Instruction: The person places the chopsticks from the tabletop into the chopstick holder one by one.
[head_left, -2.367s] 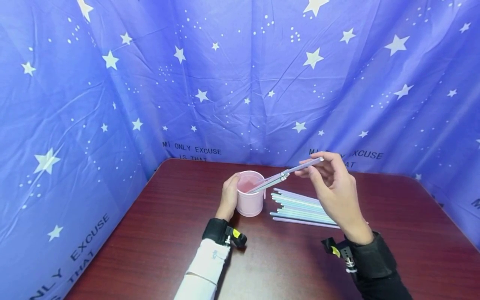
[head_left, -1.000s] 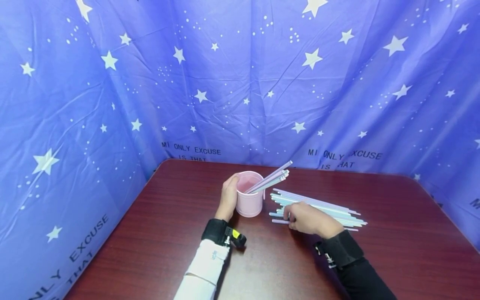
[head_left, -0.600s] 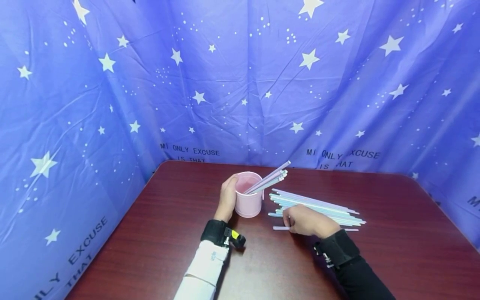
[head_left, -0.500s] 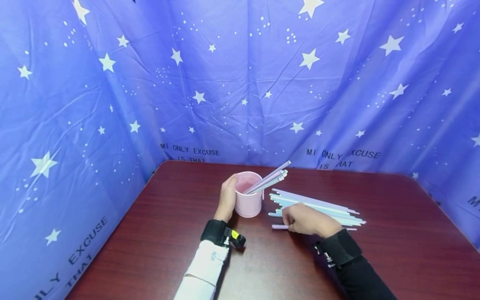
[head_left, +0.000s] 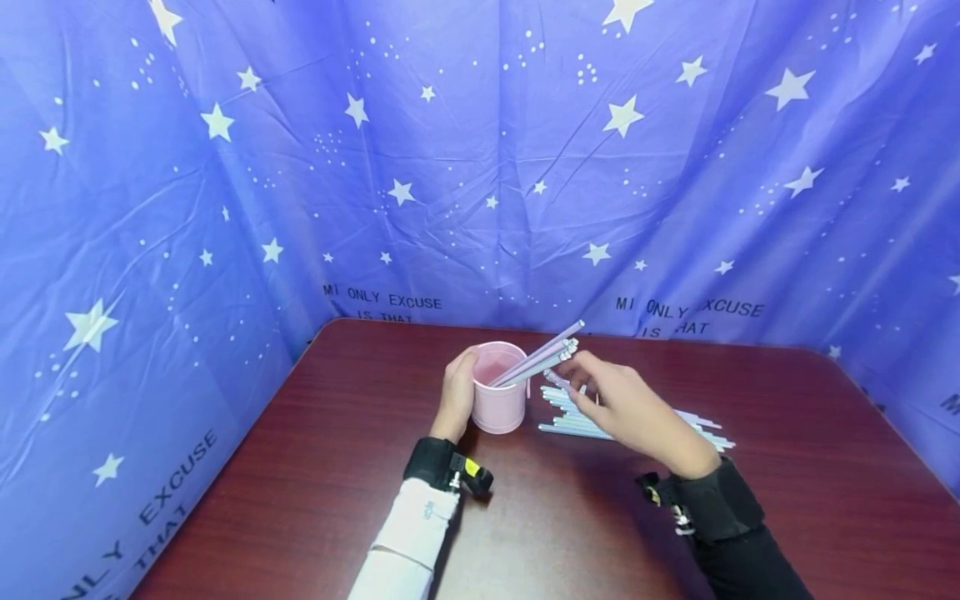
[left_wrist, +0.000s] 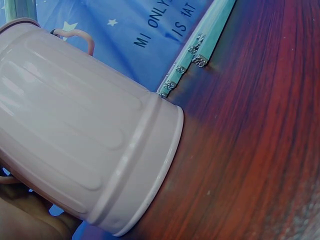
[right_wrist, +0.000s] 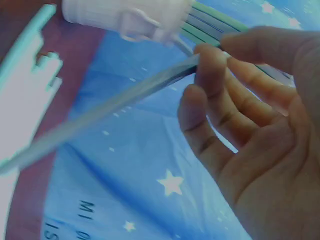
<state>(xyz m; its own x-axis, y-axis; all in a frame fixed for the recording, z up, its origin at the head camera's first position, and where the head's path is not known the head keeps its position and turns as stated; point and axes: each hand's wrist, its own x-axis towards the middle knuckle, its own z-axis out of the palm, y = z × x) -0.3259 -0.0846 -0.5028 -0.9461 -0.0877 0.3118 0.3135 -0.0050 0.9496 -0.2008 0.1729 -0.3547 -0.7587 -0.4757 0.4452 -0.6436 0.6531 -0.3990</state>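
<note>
A small pink metal bucket (head_left: 498, 408) stands upright on the table, its side filling much of the left wrist view. My left hand (head_left: 456, 396) grips it from the left, thumb at the rim. Several thin pastel straw-like sticks (head_left: 536, 360) lean out of it to the right. Just right of their ends, my right hand (head_left: 615, 400) pinches one lilac straw-like stick (right_wrist: 110, 105) between thumb and fingers. In the right wrist view the stick slants down across the picture, raised above the table. Much of it is hidden behind the hand in the head view.
A loose pile of pastel sticks (head_left: 573, 423) lies right of the bucket, partly under my right hand in the head view. The dark red-brown table (head_left: 360, 417) ends at the back against a blue star-patterned curtain (head_left: 450, 150).
A lilac stick went into the bucket earlier. My right hand then pinched another at the pile's near edge, drew it out and lifted it up toward the bucket. The left hand stays on the bucket.
</note>
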